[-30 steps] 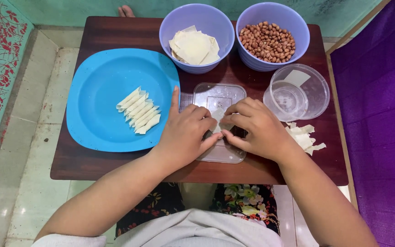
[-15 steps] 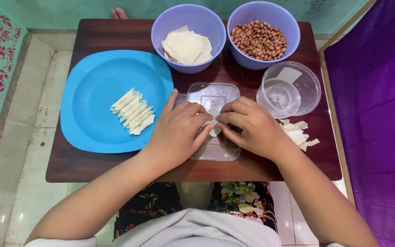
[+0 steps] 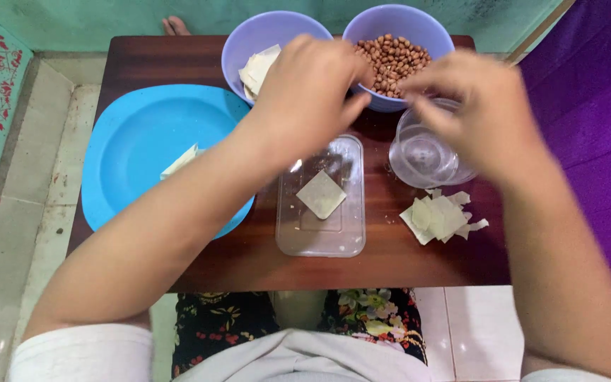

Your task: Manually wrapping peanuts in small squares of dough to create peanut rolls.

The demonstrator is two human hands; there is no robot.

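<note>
A square pale dough wrapper (image 3: 322, 193) lies flat on a clear rectangular plastic lid (image 3: 319, 237) at the table's middle. Both hands are raised above it and blurred by motion. My left hand (image 3: 309, 88) hovers between the two lavender bowls, its fingertips at the rim of the peanut bowl (image 3: 390, 60). My right hand (image 3: 472, 106) hangs over the clear round container (image 3: 422, 155), with its fingertips near the same bowl. Whether either hand holds anything is not clear. The other lavender bowl (image 3: 249, 49) holds stacked wrappers.
A large blue plate (image 3: 139, 145) sits at the left with rolled wrappers (image 3: 182, 159), mostly hidden by my left forearm. A pile of wrapper scraps (image 3: 440, 216) lies at the right front. The dark wooden table (image 3: 178, 60) is small, and a purple cloth (image 3: 588, 106) lies beside it.
Both hands have lifted off the clear lid and moved back toward the peanut bowl. A flat wrapper now lies uncovered on the lid.
</note>
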